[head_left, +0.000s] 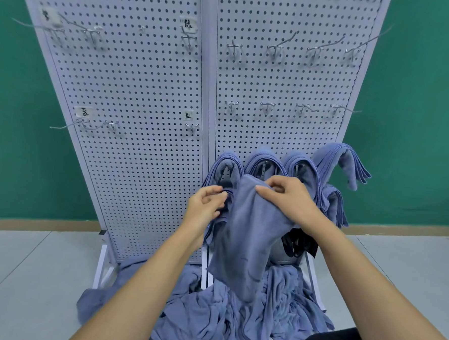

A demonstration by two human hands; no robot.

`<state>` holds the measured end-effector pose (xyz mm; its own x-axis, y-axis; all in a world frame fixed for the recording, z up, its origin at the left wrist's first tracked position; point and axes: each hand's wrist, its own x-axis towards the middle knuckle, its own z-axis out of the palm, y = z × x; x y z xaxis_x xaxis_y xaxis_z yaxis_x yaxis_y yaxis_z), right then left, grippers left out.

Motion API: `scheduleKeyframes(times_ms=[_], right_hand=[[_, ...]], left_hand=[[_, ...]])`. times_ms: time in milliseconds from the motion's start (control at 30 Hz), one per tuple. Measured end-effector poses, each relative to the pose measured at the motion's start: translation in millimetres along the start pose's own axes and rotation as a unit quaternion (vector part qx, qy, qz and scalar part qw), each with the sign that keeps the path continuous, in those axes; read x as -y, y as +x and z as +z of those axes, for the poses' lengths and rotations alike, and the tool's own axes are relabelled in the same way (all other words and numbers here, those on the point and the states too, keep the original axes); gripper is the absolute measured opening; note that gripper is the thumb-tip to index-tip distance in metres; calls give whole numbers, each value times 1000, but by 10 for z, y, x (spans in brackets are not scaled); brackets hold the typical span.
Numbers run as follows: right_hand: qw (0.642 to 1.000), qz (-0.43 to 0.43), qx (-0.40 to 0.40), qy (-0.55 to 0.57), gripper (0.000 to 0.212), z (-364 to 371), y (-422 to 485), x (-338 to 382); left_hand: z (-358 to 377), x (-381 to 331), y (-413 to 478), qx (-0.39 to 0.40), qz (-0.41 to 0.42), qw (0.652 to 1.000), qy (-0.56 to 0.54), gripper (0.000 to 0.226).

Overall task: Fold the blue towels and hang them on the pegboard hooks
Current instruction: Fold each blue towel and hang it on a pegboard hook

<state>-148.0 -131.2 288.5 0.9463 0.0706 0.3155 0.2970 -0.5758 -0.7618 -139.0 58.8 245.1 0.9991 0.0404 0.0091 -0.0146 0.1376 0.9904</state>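
While the right hand (pixel 287 197) gripped the top of a blue towel (pixel 248 237) at frame centre, the left hand (pixel 207 204) pinched its edge before the pegboard (pixel 142 112).

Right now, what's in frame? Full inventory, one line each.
white perforated metal pegboard panels: two, white, side by side against the wall
silver wire hooks: many, silver, rows across both panels
handwritten paper labels: four, white, left panel
folded blue towels on hooks: at least four bundles, blue, lowest row of right panel
limp blue towel: one, blue, held up before the hung ones
loose blue towel heap: count unclear, blue, floor at the panels' base
black strappy item: one, black, partly hidden under right wrist
wall: one, green, behind the panels
floor: one, pale grey, below
left hand: one, pinches the limp towel's left edge
right hand: one, grips its top
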Motion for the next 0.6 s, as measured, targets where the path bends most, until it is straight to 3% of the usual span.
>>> scheduleKeyframes(times_ms=[167,367,500,567,600], right_hand=[[998,33,26,41,24,-98,106,263],[993,-1,19,119,23,-232,274,851],[970,-34,-22,240,20,-489,339,1192],[959,-35,-45,278,19,-591,324,1178],[956,-24,-53,287,19,-613,310,1104]], left_hand=[[-56,184,-43,-19,-88,996,-12,28],[-212,231,-67,-5,-215,975,-61,48],[-416,140,-124,72,-341,914,-207,65],[-521,103,-131,84,-361,879,-299,71],[-565,79,-130,84,-347,878,-318,67]])
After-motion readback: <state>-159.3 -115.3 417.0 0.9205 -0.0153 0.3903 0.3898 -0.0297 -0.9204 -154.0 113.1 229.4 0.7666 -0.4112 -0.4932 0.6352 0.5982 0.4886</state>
